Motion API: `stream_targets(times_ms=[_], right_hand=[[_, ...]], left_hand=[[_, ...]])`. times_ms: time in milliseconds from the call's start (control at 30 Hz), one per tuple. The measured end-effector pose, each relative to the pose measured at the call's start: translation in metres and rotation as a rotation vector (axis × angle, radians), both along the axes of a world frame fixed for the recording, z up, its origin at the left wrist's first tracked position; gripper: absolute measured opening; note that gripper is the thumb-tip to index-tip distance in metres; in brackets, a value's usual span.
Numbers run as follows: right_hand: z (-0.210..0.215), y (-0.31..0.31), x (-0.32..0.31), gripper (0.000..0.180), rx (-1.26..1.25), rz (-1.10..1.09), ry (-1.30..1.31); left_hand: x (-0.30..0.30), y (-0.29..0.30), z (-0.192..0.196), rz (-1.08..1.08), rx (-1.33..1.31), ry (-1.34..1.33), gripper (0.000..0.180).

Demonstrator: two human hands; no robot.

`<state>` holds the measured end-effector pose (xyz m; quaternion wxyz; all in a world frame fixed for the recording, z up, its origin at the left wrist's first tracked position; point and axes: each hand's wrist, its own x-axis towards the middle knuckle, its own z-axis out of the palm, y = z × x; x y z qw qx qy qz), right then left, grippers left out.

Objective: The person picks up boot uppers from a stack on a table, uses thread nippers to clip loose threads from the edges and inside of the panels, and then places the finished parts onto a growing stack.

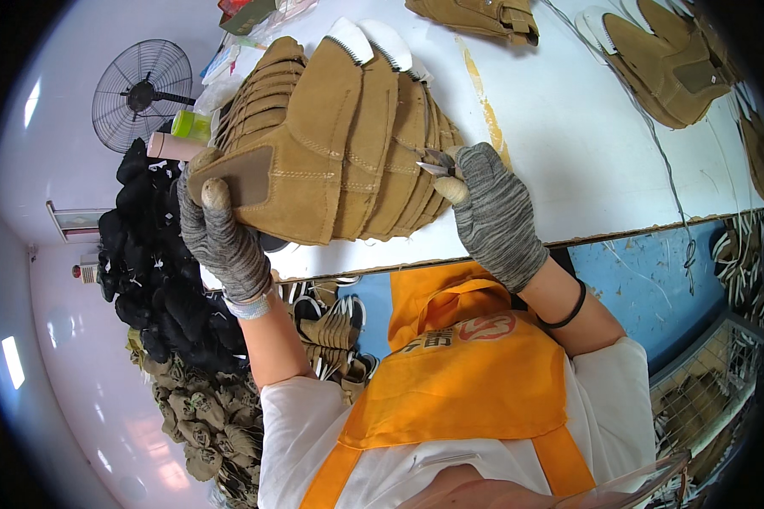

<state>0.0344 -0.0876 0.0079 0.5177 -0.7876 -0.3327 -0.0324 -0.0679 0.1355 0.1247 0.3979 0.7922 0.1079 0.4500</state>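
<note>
- Our gloved left hand (pixel 221 229) is wrapped around a fanned stack of tan suede boot uppers (pixel 331 144), held over the white table (pixel 569 153).
- Our gloved right hand (pixel 494 216) pinches small metal snips (pixel 437 165) against the stack's right edge.

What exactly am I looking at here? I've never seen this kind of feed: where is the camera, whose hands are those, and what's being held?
There is no machine: the one picture comes from a wide fisheye camera worn on a person's head, looking down, so straight edges bend. The two gloved hands are the wearer's own. The left hand grips a fanned stack of tan suede boot uppers by its near end. The right hand pinches a small metal tool, probably snips, against the stack's edge. Behind lies a white table with more tan boot uppers at its far side. A fan stands at the left, and the orange apron below is the wearer's.
</note>
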Motion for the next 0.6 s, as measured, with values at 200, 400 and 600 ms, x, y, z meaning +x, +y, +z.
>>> stream_targets(times_ms=[200, 400, 600], right_hand=[[-0.005, 0.004, 0.005, 0.020, -0.166, -0.036, -0.217], [-0.008, 0.011, 0.006, 0.021, -0.170, -0.099, -0.207], [-0.008, 0.015, 0.013, 0.021, -0.118, -0.072, -0.308]], left_hand=[[0.003, -0.007, 0.001, 0.010, 0.008, 0.010, 0.049], [0.003, -0.001, -0.001, -0.009, -0.028, 0.003, 0.049], [0.004, 0.000, -0.002, -0.005, -0.068, -0.016, 0.048]])
